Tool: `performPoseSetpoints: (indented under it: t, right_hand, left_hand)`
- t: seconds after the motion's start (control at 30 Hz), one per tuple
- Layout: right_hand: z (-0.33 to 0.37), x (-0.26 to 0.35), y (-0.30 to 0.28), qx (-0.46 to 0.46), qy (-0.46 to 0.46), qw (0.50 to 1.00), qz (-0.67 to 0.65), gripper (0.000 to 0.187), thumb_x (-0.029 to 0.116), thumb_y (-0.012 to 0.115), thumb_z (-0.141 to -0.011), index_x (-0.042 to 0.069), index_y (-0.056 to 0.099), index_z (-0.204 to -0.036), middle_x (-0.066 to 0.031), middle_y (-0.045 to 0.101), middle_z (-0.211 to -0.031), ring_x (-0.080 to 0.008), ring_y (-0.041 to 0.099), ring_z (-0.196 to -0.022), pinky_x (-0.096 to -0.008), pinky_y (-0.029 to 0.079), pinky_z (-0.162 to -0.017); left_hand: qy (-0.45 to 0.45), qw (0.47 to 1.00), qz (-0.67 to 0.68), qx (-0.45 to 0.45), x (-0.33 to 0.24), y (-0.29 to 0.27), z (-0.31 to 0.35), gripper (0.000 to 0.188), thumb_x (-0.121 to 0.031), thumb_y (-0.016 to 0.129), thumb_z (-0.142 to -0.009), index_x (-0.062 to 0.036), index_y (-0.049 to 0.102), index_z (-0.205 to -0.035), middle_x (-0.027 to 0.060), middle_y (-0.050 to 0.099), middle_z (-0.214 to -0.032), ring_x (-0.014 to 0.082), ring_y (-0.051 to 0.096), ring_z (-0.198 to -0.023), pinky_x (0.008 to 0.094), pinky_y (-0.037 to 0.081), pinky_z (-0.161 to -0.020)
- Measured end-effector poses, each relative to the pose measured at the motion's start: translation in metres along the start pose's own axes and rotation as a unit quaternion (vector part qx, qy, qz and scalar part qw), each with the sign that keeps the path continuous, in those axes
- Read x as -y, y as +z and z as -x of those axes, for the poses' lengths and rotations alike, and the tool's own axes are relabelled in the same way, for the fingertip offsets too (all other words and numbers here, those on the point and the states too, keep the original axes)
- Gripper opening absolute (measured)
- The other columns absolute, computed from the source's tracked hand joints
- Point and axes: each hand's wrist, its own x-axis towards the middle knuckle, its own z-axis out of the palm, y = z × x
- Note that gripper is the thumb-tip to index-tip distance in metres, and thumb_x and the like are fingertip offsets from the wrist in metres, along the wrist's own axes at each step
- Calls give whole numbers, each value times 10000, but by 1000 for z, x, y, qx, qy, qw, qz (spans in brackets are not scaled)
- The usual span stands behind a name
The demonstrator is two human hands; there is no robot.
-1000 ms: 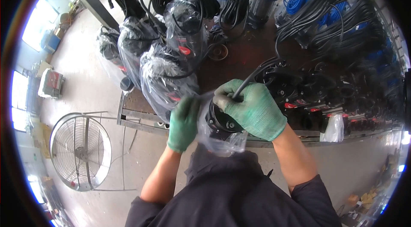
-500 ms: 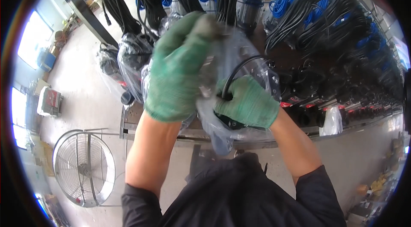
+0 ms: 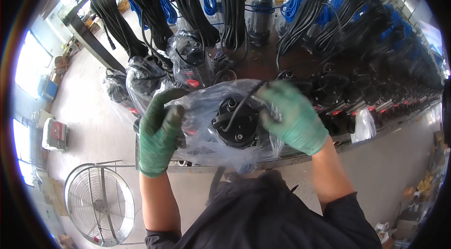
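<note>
A clear plastic bag (image 3: 199, 101) is spread wide around a black-topped pump (image 3: 240, 134) at the bench's near edge. The pump has a handle on top, and a black cable (image 3: 242, 103) rises from it toward the right. My left hand (image 3: 159, 138), in a green glove, grips the bag's left edge between thumb and fingers. On the opposite side my right hand (image 3: 298, 120), also gloved and a little blurred, has its fingers closed at the bag's right edge, close to the cable. The pump's lower body is hidden by its top and the film.
Bagged pumps (image 3: 190, 56) stand to the left, with coiled black cables (image 3: 188, 7) hanging behind. Rows of pumps (image 3: 331, 91) fill the bench's right side; a white plastic bag (image 3: 364, 126) hangs over its front edge. A large floor fan (image 3: 98, 204) stands at lower left.
My hands have moved apart, the left one down and outward, the right one slightly up and outward. The bag now spreads between them, and the pump's top shows. My right hand has left the pump's top.
</note>
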Motion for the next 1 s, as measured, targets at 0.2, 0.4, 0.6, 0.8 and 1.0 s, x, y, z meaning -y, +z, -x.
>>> performPoseSetpoints:
  t: [0.2,0.4,0.6,0.8,1.0]
  right_hand:
    - [15,-29,20,-90,90,991,32,624,150,820,-824,46,594,-1396,-190,566,-1409,-371,584,-1247,-438,509,-1067]
    - [20,-12,16,-60,186,980,31,492,186,795,-861,31,618,-1292,-194,701,-1107,-349,710,-990,-424,573,-888]
    - [46,13,-36,98,205,968,-102,160,64,660,-863,8,726,-997,-188,738,-829,-301,751,-722,-393,587,-674]
    - [70,-3,-32,21,123,968,-218,296,-49,605,-824,29,703,-1093,-117,730,-930,-278,709,-758,-340,574,-719]
    - [84,-13,-16,81,-76,965,236,607,29,689,-822,232,631,-1390,-137,550,-1455,-428,588,-1296,-450,594,-928]
  left_hand:
    - [215,926,-285,127,20,42,-9,1027,-276,999,-603,-3,509,-1464,172,598,-1343,321,584,-1231,437,519,-1056]
    - [233,936,-219,149,19,65,-21,942,-337,939,-730,29,489,-1473,250,607,-1399,388,596,-1307,454,492,-1092]
    - [130,915,-157,349,-16,80,-74,781,-466,773,-939,74,498,-1432,232,730,-1208,308,709,-1135,377,551,-981]
    - [102,893,-108,426,-9,121,-79,551,-55,697,-942,-76,542,-1470,112,720,-1181,159,695,-986,269,572,-844]
    - [106,944,130,285,34,67,-84,270,-141,558,-1028,-63,648,-1270,75,676,-1071,178,681,-944,300,530,-743]
